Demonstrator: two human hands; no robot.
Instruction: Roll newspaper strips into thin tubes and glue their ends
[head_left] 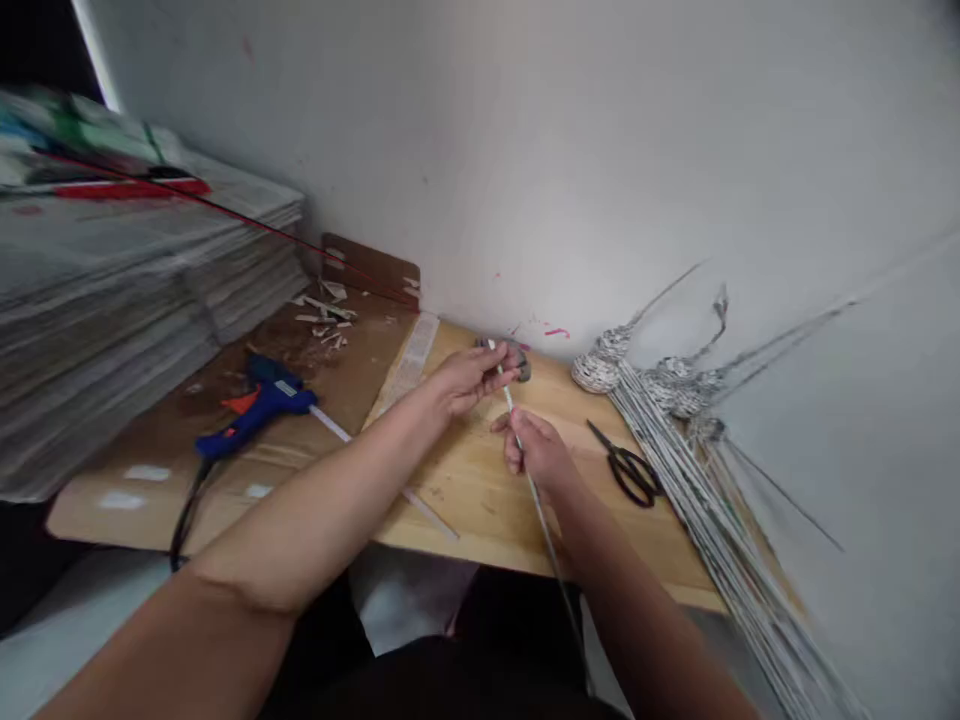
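Note:
Above the wooden table my left hand [480, 376] pinches the upper end of a thin rolled newspaper stick [540, 515]. My right hand [536, 445] grips the same stick a little lower down. From there the stick slants down past the table's front edge toward my lap. Behind my left fingers a small grey object [523, 368] is partly hidden, so its kind is unclear. Right of my right hand lie black-handled scissors [630, 470], blades pointing to the wall.
A blue glue gun [259, 405] lies on brown cardboard [300, 458] at left, near paper scraps [326, 315]. Newspaper stacks [150, 280] rise behind it. Woven paper pieces [598, 372] and a bundle of paper sticks [697, 500] occupy the right side. A flat paper strip [411, 360] lies on the table [480, 490].

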